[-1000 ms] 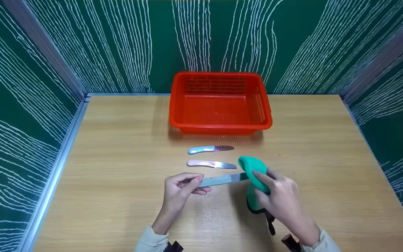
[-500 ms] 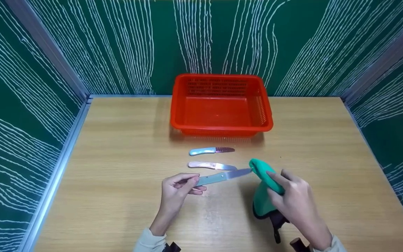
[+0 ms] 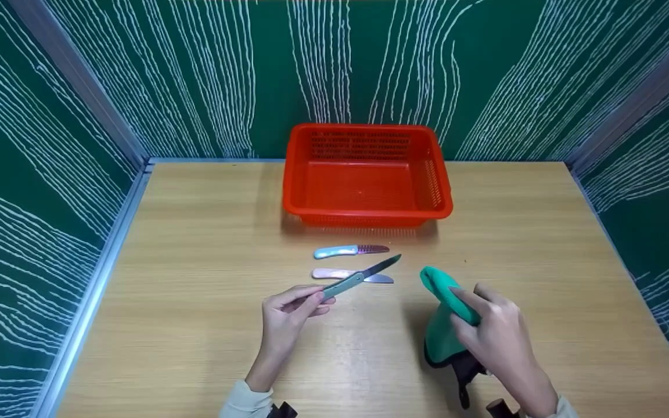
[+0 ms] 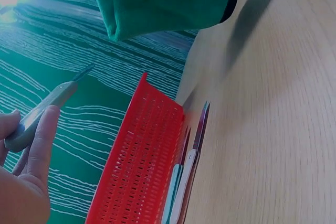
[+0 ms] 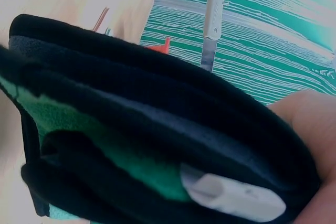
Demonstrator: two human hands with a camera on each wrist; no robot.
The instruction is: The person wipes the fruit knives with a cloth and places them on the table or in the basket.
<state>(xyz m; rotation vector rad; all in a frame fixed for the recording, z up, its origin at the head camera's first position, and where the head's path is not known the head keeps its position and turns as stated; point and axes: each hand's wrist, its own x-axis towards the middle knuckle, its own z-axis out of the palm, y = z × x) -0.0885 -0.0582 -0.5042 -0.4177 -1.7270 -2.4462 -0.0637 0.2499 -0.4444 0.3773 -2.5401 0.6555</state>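
Note:
In the head view my left hand [image 3: 287, 318] pinches a knife [image 3: 343, 286] by the end of its pale green handle. Its blade slants up and to the right, overlapping a pale pink-handled knife [image 3: 332, 273] on the table. A blue-handled knife [image 3: 334, 252] lies just behind that one. My right hand [image 3: 494, 328] grips the folded upper end of a green cloth pouch [image 3: 443, 334] with black trim, which hangs down to a black strap. The right wrist view shows black-edged layers of the pouch, with a white handle [image 5: 244, 200] lying against the green cloth.
A red plastic basket [image 3: 363, 217] with slotted walls stands at the back of the wooden table [image 3: 207, 249], beyond the knives. Green walls [image 3: 270, 75] with white wavy lines enclose the table at the back and sides.
The knife's blade has come out of the pouch's green fold. My left hand has shifted slightly left and tilted the tip upward. My right hand has moved right with the pouch.

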